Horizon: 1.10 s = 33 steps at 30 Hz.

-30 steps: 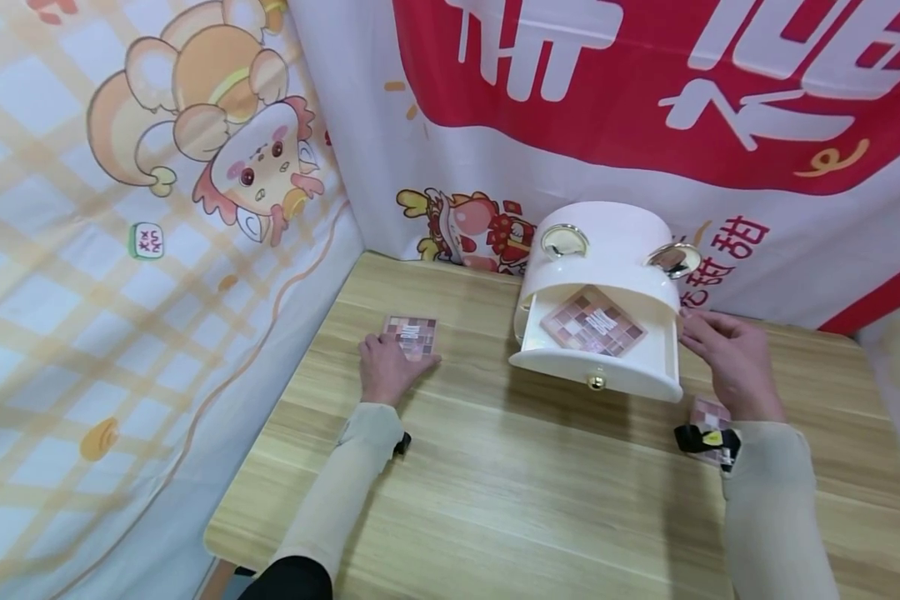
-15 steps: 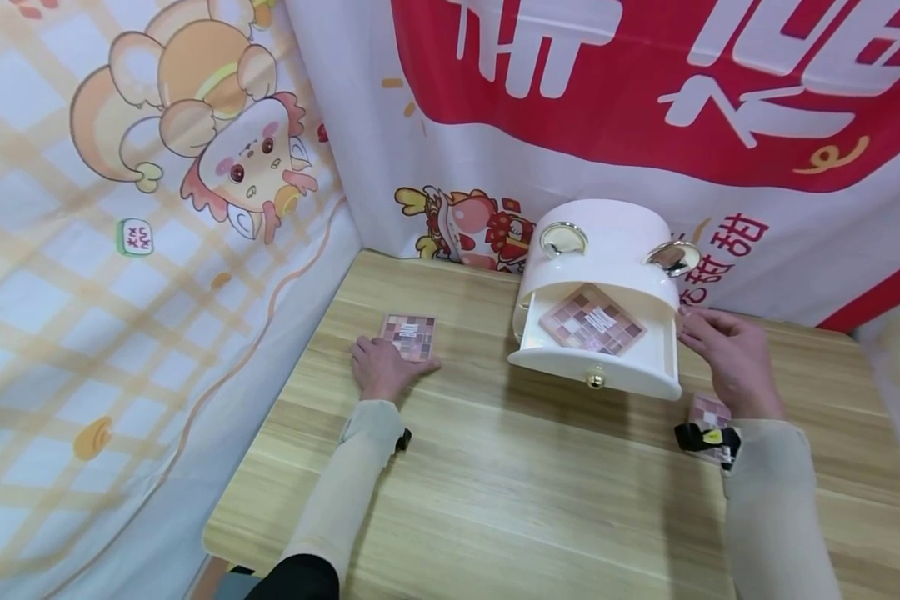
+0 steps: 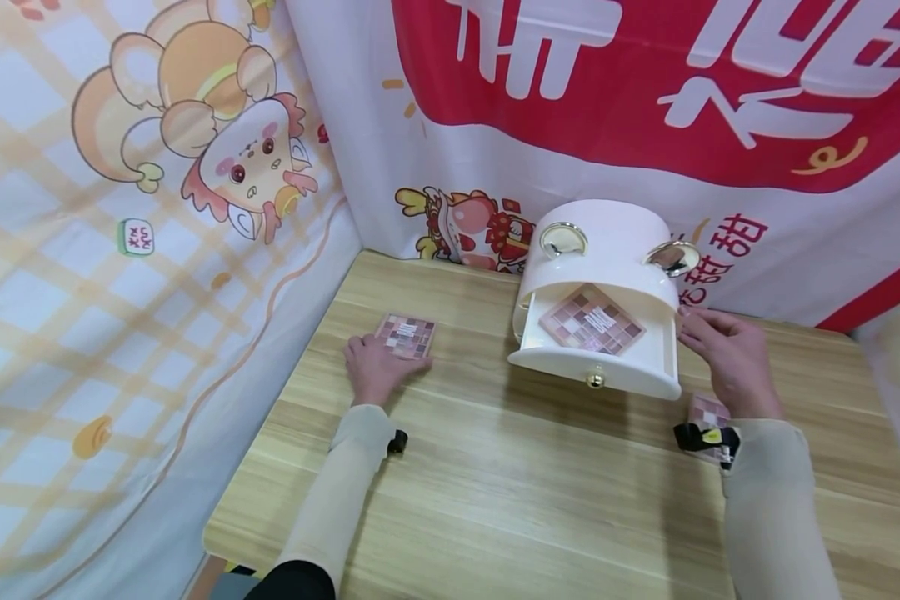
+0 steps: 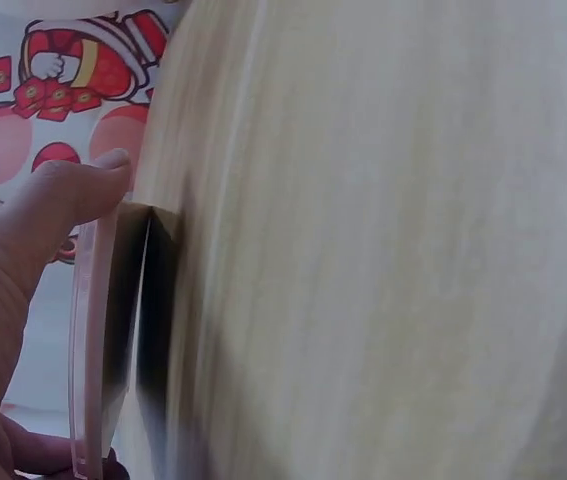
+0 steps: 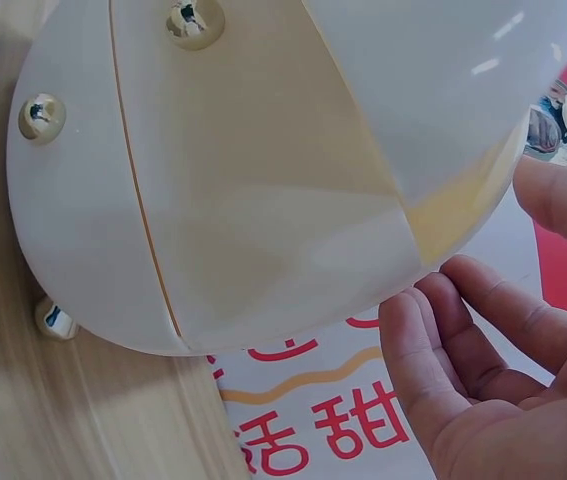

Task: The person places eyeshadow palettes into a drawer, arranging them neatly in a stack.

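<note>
At the left of the table, my left hand [image 3: 373, 367] grips a flat square eyeshadow palette [image 3: 407, 335] patterned in pink and brown squares. In the left wrist view, thumb and fingers hold opposite edges of the palette [image 4: 93, 330], and a narrow dark wedge shows beneath it. My right hand [image 3: 735, 354] touches the right side of a white, round-topped drawer box [image 3: 603, 237]. Its bent fingertips and thumb meet the shell in the right wrist view. The drawer [image 3: 656, 354] stands pulled out, with another palette [image 3: 592, 319] lying aslant in it.
A third palette [image 3: 708, 412] lies on the wooden table [image 3: 510, 483], partly hidden by the right wrist strap. Two shiny gold-rimmed pieces stick up from the box. Printed cloth hangs behind the table and along its left side. A gold knob [image 3: 596, 381] projects from the drawer front.
My left hand has shifted slightly left, and the palette in it has turned a little. The right hand, box and pulled-out drawer look the same.
</note>
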Tool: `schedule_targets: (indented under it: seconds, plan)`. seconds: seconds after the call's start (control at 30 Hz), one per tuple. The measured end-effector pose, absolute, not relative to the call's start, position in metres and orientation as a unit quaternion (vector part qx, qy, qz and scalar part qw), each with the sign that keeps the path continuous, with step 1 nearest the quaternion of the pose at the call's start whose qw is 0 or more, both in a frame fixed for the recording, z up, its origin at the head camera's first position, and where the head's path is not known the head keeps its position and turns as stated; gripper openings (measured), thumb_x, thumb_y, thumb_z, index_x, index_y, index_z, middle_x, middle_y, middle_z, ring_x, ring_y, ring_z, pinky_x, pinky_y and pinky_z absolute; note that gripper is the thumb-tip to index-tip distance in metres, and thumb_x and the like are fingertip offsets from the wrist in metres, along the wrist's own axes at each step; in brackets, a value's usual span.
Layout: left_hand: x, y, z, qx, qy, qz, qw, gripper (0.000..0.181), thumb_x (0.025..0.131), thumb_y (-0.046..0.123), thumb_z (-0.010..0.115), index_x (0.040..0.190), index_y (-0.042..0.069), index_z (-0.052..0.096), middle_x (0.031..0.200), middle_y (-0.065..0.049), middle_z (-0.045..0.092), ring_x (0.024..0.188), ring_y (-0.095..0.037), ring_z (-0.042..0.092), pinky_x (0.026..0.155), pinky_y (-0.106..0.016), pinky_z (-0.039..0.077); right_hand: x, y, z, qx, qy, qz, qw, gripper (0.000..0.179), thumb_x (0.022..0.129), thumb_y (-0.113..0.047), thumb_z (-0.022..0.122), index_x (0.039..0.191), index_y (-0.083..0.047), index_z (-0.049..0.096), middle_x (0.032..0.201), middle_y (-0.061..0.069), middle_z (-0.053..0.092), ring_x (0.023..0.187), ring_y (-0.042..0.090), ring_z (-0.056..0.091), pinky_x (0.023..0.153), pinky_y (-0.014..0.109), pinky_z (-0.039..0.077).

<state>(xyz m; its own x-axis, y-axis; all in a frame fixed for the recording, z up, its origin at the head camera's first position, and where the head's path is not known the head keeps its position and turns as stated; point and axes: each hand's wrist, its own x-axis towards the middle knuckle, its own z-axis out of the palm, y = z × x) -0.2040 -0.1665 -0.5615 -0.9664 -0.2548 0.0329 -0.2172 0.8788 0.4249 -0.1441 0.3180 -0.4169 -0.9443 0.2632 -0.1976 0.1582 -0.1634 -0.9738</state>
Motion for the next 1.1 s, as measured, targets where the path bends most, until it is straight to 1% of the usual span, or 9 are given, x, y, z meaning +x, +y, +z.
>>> schedule_targets:
  seconds: [0.13, 0.23, 0.33, 0.43, 0.53, 0.73, 0.97, 1.1]
  plan:
    - [-0.203, -0.171, -0.557, 0.138, -0.960, -0.238, 0.049, 0.118, 0.046, 0.076, 0.088, 0.118, -0.012, 0.056, 0.105, -0.022, 0.047, 0.096, -0.034, 0.041, 0.086, -0.047, 0.043, -0.144, 0.317, -0.416, -0.160, -0.642, 0.749, 0.035, 0.018, 0.084, -0.021, 0.083, 0.098, -0.015, 0.075, 0.101, -0.002, 0.067, 0.085, 0.006, 0.069, 0.082, 0.023, 0.053]
    - [-0.202, -0.173, -0.551, 0.150, -0.945, -0.287, 0.052, 0.115, 0.047, 0.068, 0.092, 0.122, -0.010, 0.055, 0.111, -0.022, 0.046, 0.099, -0.033, 0.041, 0.086, -0.046, 0.044, -0.144, 0.317, -0.416, -0.161, -0.642, 0.749, 0.035, 0.018, 0.084, -0.021, 0.083, 0.098, -0.014, 0.075, 0.101, -0.002, 0.067, 0.085, 0.006, 0.069, 0.082, 0.023, 0.053]
    - [-0.201, -0.176, -0.545, 0.159, -0.919, -0.357, 0.047, 0.118, 0.049, 0.059, 0.096, 0.134, -0.008, 0.050, 0.119, -0.021, 0.043, 0.104, -0.032, 0.041, 0.090, -0.046, 0.045, -0.145, 0.318, -0.417, -0.165, -0.644, 0.747, 0.034, 0.019, 0.084, -0.022, 0.084, 0.099, -0.014, 0.075, 0.102, -0.001, 0.066, 0.085, 0.006, 0.069, 0.082, 0.023, 0.053]
    - [-0.201, -0.179, -0.540, 0.154, -0.901, -0.404, 0.041, 0.124, 0.049, 0.055, 0.097, 0.144, -0.005, 0.043, 0.124, -0.019, 0.040, 0.107, -0.031, 0.040, 0.092, -0.047, 0.046, -0.146, 0.318, -0.417, -0.167, -0.645, 0.745, 0.033, 0.019, 0.084, -0.022, 0.084, 0.099, -0.015, 0.075, 0.103, -0.001, 0.066, 0.086, 0.006, 0.069, 0.081, 0.023, 0.053]
    - [-0.199, -0.180, -0.533, 0.133, -0.899, -0.416, 0.040, 0.130, 0.048, 0.059, 0.096, 0.148, -0.003, 0.040, 0.126, -0.017, 0.039, 0.108, -0.029, 0.040, 0.095, -0.046, 0.046, -0.146, 0.318, -0.418, -0.169, -0.642, 0.747, 0.033, 0.019, 0.084, -0.021, 0.083, 0.099, -0.014, 0.075, 0.102, -0.001, 0.066, 0.085, 0.006, 0.069, 0.080, 0.022, 0.053]
    - [-0.193, -0.174, -0.512, 0.094, -0.884, -0.453, 0.059, 0.142, 0.038, 0.074, 0.091, 0.148, 0.000, 0.040, 0.127, -0.012, 0.041, 0.110, -0.026, 0.040, 0.098, -0.045, 0.044, -0.146, 0.318, -0.418, -0.174, -0.647, 0.742, 0.036, 0.021, 0.083, -0.023, 0.084, 0.101, -0.014, 0.075, 0.104, -0.001, 0.065, 0.086, 0.006, 0.069, 0.081, 0.022, 0.053]
    - [-0.188, -0.166, -0.488, 0.083, -0.869, -0.484, 0.056, 0.143, 0.037, 0.073, 0.091, 0.151, 0.005, 0.039, 0.134, -0.012, 0.039, 0.114, -0.026, 0.041, 0.103, -0.045, 0.042, -0.145, 0.318, -0.419, -0.177, -0.638, 0.749, 0.040, 0.018, 0.084, -0.020, 0.083, 0.099, -0.013, 0.075, 0.102, -0.002, 0.066, 0.085, 0.006, 0.069, 0.081, 0.022, 0.054]
    - [-0.185, -0.163, -0.478, 0.087, -0.856, -0.508, 0.043, 0.142, 0.037, 0.069, 0.094, 0.152, 0.006, 0.039, 0.136, -0.011, 0.038, 0.119, -0.028, 0.042, 0.107, -0.045, 0.040, -0.144, 0.318, -0.419, -0.172, -0.641, 0.747, 0.036, 0.022, 0.084, -0.021, 0.084, 0.103, -0.012, 0.075, 0.103, -0.002, 0.067, 0.087, 0.007, 0.069, 0.081, 0.022, 0.053]
